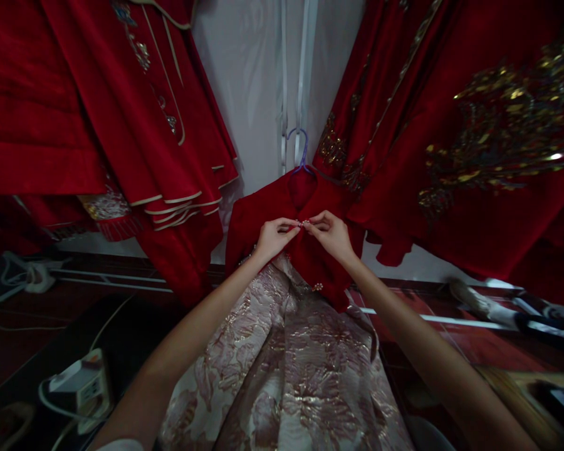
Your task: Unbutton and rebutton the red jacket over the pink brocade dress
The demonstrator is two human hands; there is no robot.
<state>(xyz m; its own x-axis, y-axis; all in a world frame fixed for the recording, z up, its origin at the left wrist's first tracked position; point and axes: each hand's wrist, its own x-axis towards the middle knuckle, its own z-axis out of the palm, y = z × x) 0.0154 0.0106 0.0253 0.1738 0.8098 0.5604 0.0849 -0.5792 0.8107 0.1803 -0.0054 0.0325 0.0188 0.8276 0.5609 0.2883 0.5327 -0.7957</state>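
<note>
A red jacket (258, 210) hangs on a purple hanger (303, 150) in front of me, above a skirt (305, 363) of pale, shiny floral brocade. Small beaded buttons (303, 223) show at the jacket's front opening, just below the neck. From the left, my left hand (278, 238) pinches the front edge there, thumb and forefinger on a beaded button. My right hand (328, 235) pinches from the other side, and its fingertips nearly meet the left ones. Lower on the jacket sits a flower-shaped bead ornament (318, 287). The fingertips partly cover the buttons.
Red garments with pale piping (169, 144) hang at the left. More red garments with gold sequins (502, 125) hang at the right. A power strip (94, 388) with a white cable lies at lower left. White rack bars (455, 322) run low behind the skirt.
</note>
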